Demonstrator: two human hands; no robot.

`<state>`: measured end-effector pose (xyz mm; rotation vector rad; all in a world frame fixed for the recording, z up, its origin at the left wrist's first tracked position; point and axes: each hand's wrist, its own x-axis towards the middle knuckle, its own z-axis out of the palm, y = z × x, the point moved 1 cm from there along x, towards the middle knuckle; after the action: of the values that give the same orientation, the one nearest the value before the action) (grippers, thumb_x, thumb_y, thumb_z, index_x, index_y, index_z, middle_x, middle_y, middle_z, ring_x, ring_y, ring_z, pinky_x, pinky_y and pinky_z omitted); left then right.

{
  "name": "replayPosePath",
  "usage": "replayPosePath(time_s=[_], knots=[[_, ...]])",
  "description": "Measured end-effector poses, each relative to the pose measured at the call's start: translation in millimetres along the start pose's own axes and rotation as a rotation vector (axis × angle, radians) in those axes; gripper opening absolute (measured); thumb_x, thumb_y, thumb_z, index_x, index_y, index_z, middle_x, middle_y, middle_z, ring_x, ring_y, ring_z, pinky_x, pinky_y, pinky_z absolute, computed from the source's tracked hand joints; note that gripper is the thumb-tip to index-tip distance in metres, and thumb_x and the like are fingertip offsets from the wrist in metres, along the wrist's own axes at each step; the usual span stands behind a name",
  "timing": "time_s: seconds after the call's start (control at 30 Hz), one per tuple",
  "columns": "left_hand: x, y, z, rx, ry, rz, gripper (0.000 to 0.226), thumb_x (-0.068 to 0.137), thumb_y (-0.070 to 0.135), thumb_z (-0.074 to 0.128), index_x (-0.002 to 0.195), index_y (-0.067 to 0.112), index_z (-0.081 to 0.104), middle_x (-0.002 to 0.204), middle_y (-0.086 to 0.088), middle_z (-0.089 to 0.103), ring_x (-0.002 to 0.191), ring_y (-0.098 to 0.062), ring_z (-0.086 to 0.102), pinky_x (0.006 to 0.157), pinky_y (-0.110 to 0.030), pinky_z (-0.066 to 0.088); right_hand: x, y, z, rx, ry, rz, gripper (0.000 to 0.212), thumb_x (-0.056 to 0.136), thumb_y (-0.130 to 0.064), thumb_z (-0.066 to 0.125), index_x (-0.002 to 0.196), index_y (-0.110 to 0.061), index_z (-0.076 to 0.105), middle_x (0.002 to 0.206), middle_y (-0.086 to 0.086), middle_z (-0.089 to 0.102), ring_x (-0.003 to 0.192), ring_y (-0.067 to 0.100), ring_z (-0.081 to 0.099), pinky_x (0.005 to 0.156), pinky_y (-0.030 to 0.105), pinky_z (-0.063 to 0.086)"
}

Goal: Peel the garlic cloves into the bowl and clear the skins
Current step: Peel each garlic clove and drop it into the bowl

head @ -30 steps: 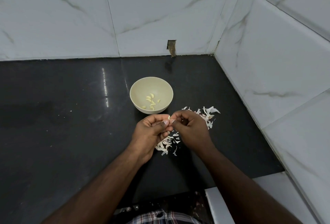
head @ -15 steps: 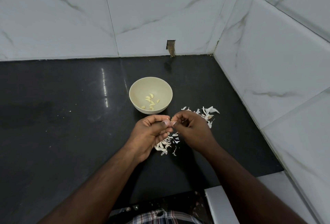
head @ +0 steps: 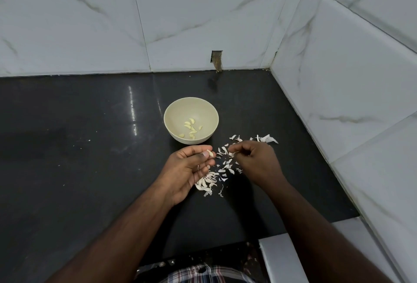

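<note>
While papery skins [head: 222,165] litter, left hand [head: 187,168] pinches smooth clove [head: 210,153].

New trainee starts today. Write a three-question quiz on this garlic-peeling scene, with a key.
1. True or false: the bowl holds peeled cloves.
2. Which hand pinches the garlic clove? A left hand B right hand
3. Fill in: the loose skins lie on the black ____.

Key: 1 true. 2 A. 3 counter.
</note>
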<state>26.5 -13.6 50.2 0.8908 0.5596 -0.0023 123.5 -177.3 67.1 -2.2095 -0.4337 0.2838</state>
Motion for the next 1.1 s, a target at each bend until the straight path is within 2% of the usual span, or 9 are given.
replayPosePath(time_s=[0.17,0.23,0.37,0.5,0.6,0.73,0.87,0.97,1.1], knots=[[1,1,0,0.017,0.015,0.013,0.015,0.093,0.000,0.063,0.106,0.004,0.070,0.095,-0.013,0.075,0.078,-0.015,0.072,0.063,-0.019,0.056,-5,-8,5,0.075,-0.035,-0.029,0.025,0.091,-0.031,0.071,0.116,-0.027,0.073,0.086,-0.022,0.072,0.080,-0.002,0.066,0.076,0.013,0.048],[0,0,1,0.032,0.012,0.019,0.013,0.093,0.001,0.065,0.103,0.004,0.071,0.090,-0.012,0.074,0.076,-0.013,0.070,0.062,-0.019,0.055,-7,-13,8,0.133,-0.052,-0.049,0.025,0.086,-0.031,0.077,0.111,-0.026,0.075,0.084,-0.018,0.073,0.080,0.001,0.068,0.075,0.012,0.050],[-1,0,2,0.035,0.006,0.030,0.015,0.090,-0.002,0.066,0.102,0.004,0.071,0.085,-0.011,0.070,0.069,-0.011,0.063,0.057,-0.018,0.051,-6,-18,18,0.088,-0.140,-0.081,0.002,0.087,-0.025,0.075,0.086,-0.026,0.077,0.073,-0.010,0.073,0.065,0.003,0.064,0.067,0.028,0.053],[-1,0,1,0.063,0.011,0.056,0.013,0.092,0.001,0.065,0.104,0.004,0.070,0.085,-0.010,0.070,0.069,-0.011,0.063,0.056,-0.017,0.050,-3,-16,19,0.210,-0.143,-0.011,0.016,0.091,-0.014,0.063,0.086,-0.025,0.073,0.078,0.000,0.073,0.065,0.015,0.065,0.063,0.030,0.049],[-1,0,-1,0.139,0.050,0.101,0.012,0.092,0.001,0.065,0.102,0.004,0.070,0.083,-0.008,0.068,0.066,-0.011,0.059,0.054,-0.017,0.046,-2,-12,17,0.291,-0.138,0.061,0.026,0.092,-0.008,0.052,0.089,-0.025,0.072,0.082,-0.001,0.074,0.067,0.010,0.064,0.066,0.030,0.048],[1,-1,-3,0.228,0.108,0.159,0.009,0.091,0.003,0.068,0.097,0.007,0.073,0.077,-0.009,0.060,0.060,-0.009,0.049,0.052,-0.019,0.039,1,-6,14,0.252,-0.037,0.060,0.025,0.083,-0.024,0.046,0.073,-0.024,0.069,0.071,-0.002,0.070,0.065,0.013,0.063,0.066,0.037,0.051],[3,1,-5,0.271,0.157,0.206,0.008,0.090,0.005,0.069,0.095,0.007,0.074,0.079,-0.010,0.060,0.056,-0.008,0.045,0.048,-0.018,0.036,0,-3,8,0.000,-0.003,-0.003,0.027,0.090,-0.040,0.066,0.070,-0.023,0.068,0.061,-0.008,0.062,0.058,0.001,0.055,0.061,0.019,0.045],[5,11,-5,0.296,0.200,0.271,0.004,0.089,0.008,0.070,0.087,0.008,0.073,0.072,-0.004,0.060,0.052,-0.009,0.039,0.044,-0.019,0.030,1,-2,10,0.010,-0.051,-0.030,0.006,0.090,-0.026,0.072,0.085,-0.029,0.073,0.074,-0.011,0.069,0.065,-0.002,0.059,0.064,0.014,0.045],[12,39,-5,0.360,0.319,0.374,0.002,0.088,0.013,0.074,0.087,0.011,0.074,0.064,0.000,0.059,0.045,-0.005,0.038,0.046,-0.019,0.032,1,-1,15,0.016,-0.080,-0.035,0.013,0.090,-0.020,0.069,0.095,-0.031,0.073,0.087,-0.014,0.072,0.072,-0.003,0.062,0.072,0.015,0.048]])
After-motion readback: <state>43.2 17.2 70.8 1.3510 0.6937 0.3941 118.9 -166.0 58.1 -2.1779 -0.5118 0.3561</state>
